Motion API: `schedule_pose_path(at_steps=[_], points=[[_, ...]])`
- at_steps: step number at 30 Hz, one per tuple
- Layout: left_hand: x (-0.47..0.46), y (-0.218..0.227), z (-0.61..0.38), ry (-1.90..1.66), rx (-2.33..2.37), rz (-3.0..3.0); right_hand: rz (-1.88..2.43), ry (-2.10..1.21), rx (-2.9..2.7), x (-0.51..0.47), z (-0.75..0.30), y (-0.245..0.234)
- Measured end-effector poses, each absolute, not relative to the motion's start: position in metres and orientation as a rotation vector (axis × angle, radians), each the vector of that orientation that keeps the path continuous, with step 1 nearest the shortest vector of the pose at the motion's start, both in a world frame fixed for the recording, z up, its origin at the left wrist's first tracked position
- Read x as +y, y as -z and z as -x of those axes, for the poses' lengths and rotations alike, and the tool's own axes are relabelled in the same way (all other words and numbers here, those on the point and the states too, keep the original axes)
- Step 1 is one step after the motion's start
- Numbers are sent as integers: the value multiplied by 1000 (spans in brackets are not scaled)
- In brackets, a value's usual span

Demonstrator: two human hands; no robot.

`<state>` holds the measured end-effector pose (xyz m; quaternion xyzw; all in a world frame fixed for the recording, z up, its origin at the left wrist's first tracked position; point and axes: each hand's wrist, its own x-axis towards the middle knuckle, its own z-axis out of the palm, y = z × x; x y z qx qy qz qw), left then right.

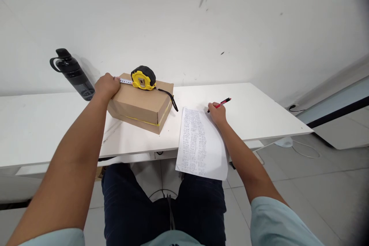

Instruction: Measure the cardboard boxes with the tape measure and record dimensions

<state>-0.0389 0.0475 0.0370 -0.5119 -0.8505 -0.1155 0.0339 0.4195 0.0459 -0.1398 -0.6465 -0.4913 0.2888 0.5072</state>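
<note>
One pen [224,102] in right hand [217,113]; left hand [107,86] holding tape measure blade [125,81].

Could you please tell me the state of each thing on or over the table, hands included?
Cardboard box: shut
Tape measure: on the box, blade partly drawn out
Left hand: on the box, at the blade's outer end
Right hand: closed on the pen
Pen: slanted, tip down
Paper: partly written on, overhanging the table's front edge
Bottle: lid on
</note>
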Motion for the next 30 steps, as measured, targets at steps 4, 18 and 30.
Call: schedule_pose_path(at_steps=[4,18,30], points=[[47,-37,38,355,-2628,1555,1576,-707,-1213,47,-421,140],[41,-26,33,454,-2676,1581,1656,-546,-1331,40,-432,156],[39,-19,30,766,-2694,1627,1715,-178,-1794,44,-446,164]])
